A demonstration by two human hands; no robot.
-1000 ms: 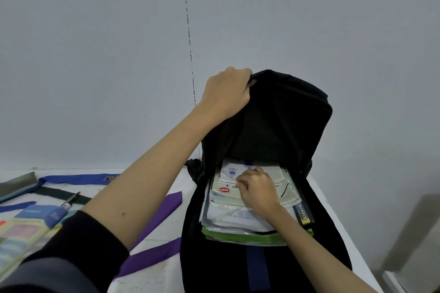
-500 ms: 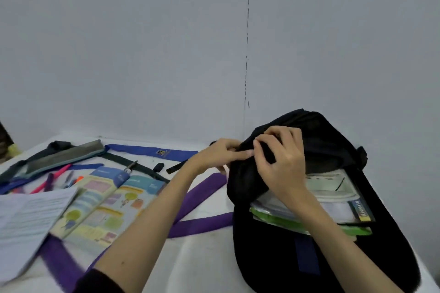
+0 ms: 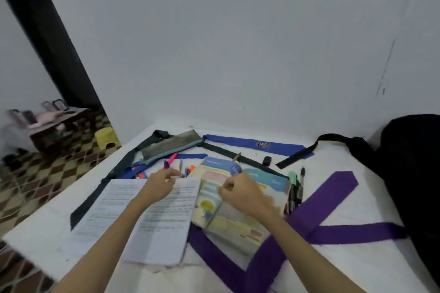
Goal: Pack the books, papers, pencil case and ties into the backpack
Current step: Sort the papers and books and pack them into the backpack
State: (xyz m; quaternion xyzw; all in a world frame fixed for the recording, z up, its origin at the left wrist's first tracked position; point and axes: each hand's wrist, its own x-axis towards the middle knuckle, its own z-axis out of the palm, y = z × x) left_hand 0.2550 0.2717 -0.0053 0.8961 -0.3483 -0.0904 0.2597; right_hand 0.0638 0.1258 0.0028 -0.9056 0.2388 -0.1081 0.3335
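moved: both hands off backpack (image 3: pixel 414 173), now over papers (image 3: pixel 142 216) and book (image 3: pixel 238 209)
left hand (image 3: pixel 159 185): grip unclear, fingers curled at papers' top edge
right hand (image 3: pixel 242 194): grip unclear, curled over book
tip: square the stack, lift flat

backpack (image 3: pixel 414 173): 1 | printed paper stack (image 3: pixel 145 219): 1 | colourful books (image 3: pixel 235 202): 2 | grey pencil case (image 3: pixel 171 145): 1 | purple ties (image 3: pixel 316 211): 2 | blue tie (image 3: pixel 254 145): 1 | hands: 2
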